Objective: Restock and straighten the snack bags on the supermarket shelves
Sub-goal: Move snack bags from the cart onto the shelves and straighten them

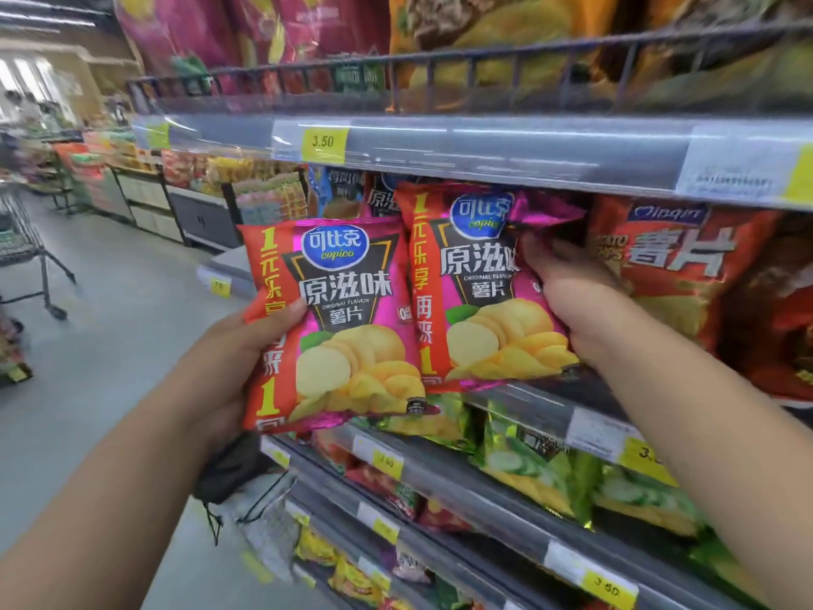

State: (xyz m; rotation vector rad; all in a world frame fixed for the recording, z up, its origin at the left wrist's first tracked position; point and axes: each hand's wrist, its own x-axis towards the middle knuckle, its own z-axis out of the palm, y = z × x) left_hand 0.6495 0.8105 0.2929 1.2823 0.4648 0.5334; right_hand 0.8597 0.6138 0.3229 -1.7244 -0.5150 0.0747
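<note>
Both bare forearms reach up toward the middle shelf [536, 411]. The left hand [233, 358] hovers just in front of that shelf's edge, thumb clamped across a chip bag [343, 319]; the right hand [576, 306] is in over the shelf, fingers curled round the side of a second chip bag [479, 292].

Single head-worn view here, wide-angle, looking forward and a little down along both forearms. It's close in: the left hand [237, 358] with its chip bag [334, 319] and the right hand [576, 301] with a second chip bag [475, 292] fill the middle. The shelves [484, 147] loom past the right fingers [543, 253]; the aisle floor [132, 301] recedes left of the left thumb [281, 314].
</note>
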